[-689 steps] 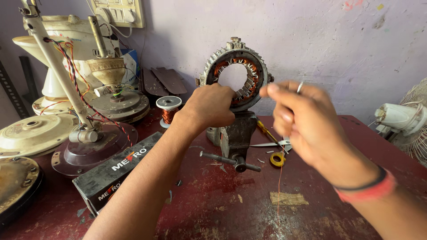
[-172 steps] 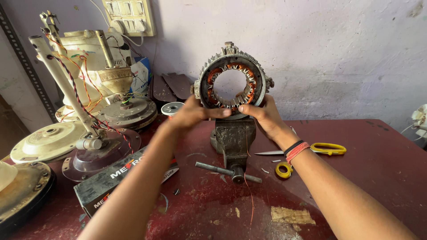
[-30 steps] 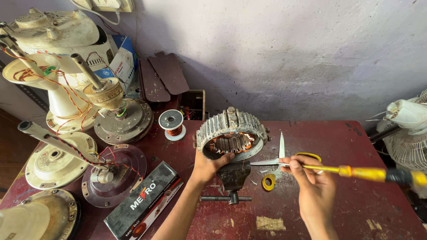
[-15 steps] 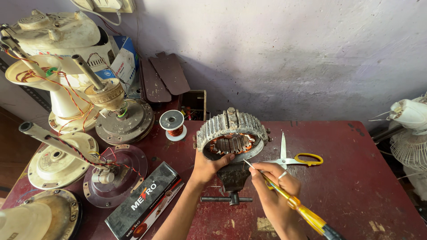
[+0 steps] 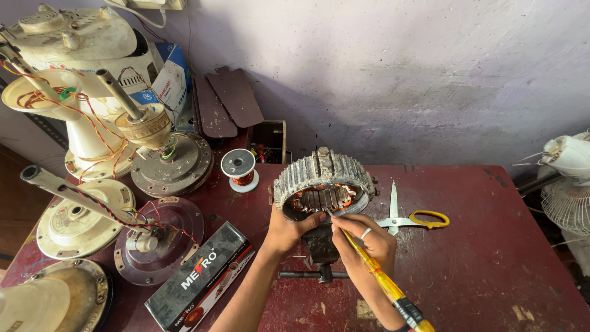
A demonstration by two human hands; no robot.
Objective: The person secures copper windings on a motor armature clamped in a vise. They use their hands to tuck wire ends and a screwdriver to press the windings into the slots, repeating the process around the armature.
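Left hand [image 5: 287,229] clasps the ribbed grey motor stator's [image 5: 324,183] near rim; right hand [image 5: 362,241] pinches a yellow-handled screwdriver [image 5: 375,274], tip inside it.

You face a rough plastered wall [image 5: 430,74], pale lilac-grey, stained and patchy. Daylight falls soft from the right, leaving the corner behind the table darker. The table [image 5: 491,258] is dark red, scuffed and scratched, with bare worn spots. On your left, a heap of cream fan housings [image 5: 80,43] and round metal fan covers [image 5: 80,218] crowds the table edge. A white fan with a wire guard [image 5: 568,190] stands at your right. A switchboard [image 5: 147,3] hangs top left, mostly cut off.
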